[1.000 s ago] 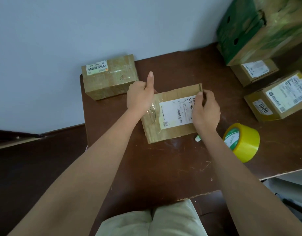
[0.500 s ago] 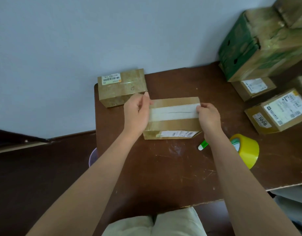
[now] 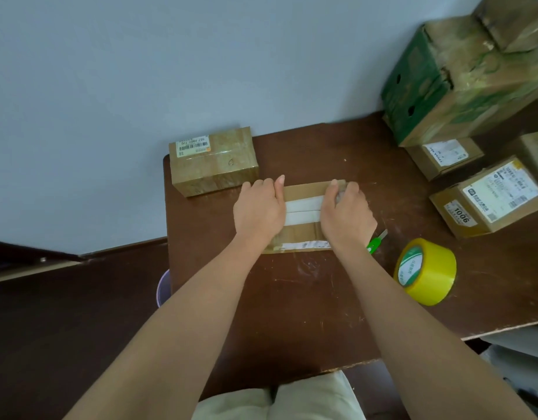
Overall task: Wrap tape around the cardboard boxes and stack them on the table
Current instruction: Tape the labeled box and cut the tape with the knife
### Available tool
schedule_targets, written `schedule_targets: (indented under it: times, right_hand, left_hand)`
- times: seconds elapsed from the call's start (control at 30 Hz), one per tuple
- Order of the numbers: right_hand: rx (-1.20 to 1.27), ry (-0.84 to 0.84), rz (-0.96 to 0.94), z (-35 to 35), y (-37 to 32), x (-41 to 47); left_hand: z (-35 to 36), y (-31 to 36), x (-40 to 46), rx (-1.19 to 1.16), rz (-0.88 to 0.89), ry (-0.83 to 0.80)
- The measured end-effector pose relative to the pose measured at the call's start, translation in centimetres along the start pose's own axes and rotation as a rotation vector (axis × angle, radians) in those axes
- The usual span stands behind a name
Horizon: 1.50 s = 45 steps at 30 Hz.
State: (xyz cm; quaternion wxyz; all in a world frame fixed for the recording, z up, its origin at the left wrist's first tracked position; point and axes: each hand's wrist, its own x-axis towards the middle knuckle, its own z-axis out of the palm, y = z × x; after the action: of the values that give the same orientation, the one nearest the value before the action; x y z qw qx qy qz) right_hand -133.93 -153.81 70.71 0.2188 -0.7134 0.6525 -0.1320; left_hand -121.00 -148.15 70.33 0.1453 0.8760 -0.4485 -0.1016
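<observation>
Flat brown cardboard box (image 3: 302, 207), white-taped, beside upright yellow tape roll (image 3: 425, 271).

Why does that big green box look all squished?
The green box at the table's back right has a crumpled, dented top with torn-looking flaps. It also sits tilted on a smaller box. Nothing else stands out.

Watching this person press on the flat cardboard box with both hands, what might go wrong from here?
1. The green-handled cutter lies right beside the right hand; a careless move back might catch its blade.
2. The yellow roll of tape stands on edge near the brown table's front edge; a nudge might roll it off.
3. The left hand and right hand cover much of the flat cardboard box, so creases under them may go unseen.
</observation>
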Motion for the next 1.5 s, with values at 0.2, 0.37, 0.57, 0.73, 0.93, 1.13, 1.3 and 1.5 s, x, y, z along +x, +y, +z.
schedule_targets:
  times: [0.2,0.37,0.57,0.73,0.93,1.13,1.3,1.5]
  right_hand:
    - [0.170,0.108,-0.050,-0.1,1.3,-1.2]
    - [0.703,0.271,0.058,-0.3,2.8,-1.8]
    - [0.591,-0.212,0.393,-0.2,3.8,-0.5]
    - [0.399,-0.348,0.346,0.1,3.3,0.2]
    - [0.197,-0.121,0.142,3.3,2.3,-2.3]
    - [0.192,-0.038,0.085,3.9,2.7,-2.3]
    - [0.204,-0.039,0.078,4.1,2.8,-2.2]
    - [0.257,-0.117,0.061,3.6,3.4,-1.9]
  left_hand:
    - [-0.1,-0.9,-1.1,-0.427,-0.101,0.146]
    - [-2.0,-0.4,-2.2,-0.939,-0.301,0.298]
    - [-0.1,-2.5,-4.6,-0.920,-0.468,0.372]
    - [0.1,-1.8,-3.6,-0.529,-0.478,0.155]
    - [3.3,-2.9,-2.6,0.024,-0.073,0.164]
    - [4.0,-4.0,-0.1,0.093,0.021,0.254]
    - [3.8,-4.3,0.9,0.027,0.044,0.290]
    - [2.0,-4.6,1.7,-0.467,-0.621,0.075]
